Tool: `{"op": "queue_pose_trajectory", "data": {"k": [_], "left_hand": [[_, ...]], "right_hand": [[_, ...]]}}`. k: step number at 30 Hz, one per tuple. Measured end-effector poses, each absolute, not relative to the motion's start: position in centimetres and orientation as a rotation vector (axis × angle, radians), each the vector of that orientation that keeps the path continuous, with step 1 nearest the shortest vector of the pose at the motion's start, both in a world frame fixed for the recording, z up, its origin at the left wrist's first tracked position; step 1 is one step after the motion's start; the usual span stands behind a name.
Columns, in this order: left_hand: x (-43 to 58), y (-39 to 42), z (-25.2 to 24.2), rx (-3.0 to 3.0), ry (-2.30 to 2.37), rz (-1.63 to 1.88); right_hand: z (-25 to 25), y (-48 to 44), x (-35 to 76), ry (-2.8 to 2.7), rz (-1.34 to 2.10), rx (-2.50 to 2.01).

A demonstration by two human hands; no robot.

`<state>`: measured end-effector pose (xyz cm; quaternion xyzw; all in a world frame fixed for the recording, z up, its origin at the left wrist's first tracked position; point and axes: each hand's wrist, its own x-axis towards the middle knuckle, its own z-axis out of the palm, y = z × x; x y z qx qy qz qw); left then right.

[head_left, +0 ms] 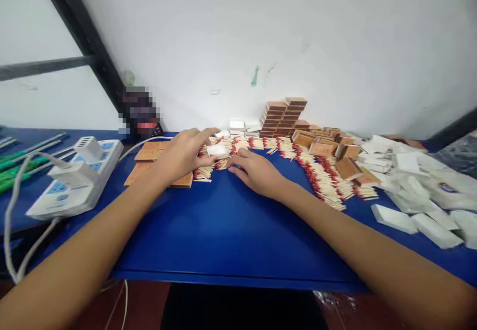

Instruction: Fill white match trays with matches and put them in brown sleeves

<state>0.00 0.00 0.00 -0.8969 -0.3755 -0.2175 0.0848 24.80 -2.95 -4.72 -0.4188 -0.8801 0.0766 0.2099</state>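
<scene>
A small white matchbox tray (217,150) sits within the grip of my left hand (182,155), its thumb against the near side and its fingers reaching over the back. Just to the right, my right hand (259,172) has its fingers curled together at the near edge of the loose matches (239,144). Whatever those fingertips may hold is hidden. The red-headed matches lie in rows along the back of the blue table (231,230). Below my left wrist are orange matchboxes (147,152), partly covered by my forearm.
Stacked matchboxes (279,119) stand against the wall, beside a loose heap of matchboxes (323,148). Several white trays (395,218) lie at the right. A power strip (80,181) with a white cable and green-and-white sticks (30,163) occupy the left.
</scene>
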Motion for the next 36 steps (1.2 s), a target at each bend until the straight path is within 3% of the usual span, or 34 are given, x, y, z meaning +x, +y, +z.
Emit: {"op": "queue_pose_trajectory", "data": {"k": [11,23,36], "left_hand": [[0.5,-0.4,-0.6,-2.684,-1.136,-0.629],[1.4,-0.7,-2.3,-2.803,-0.920,-0.720],[2.0,-1.2,-2.4,-2.823,-0.802,-0.824]], "right_hand": [[-3.5,-3.3,25.5,-2.463,0.298,-1.304],[-1.7,-4.6,26.6,-2.446,-0.213,-1.338],[-2.7,-4.7,25.1,-2.467,-0.304,-1.279]]}}
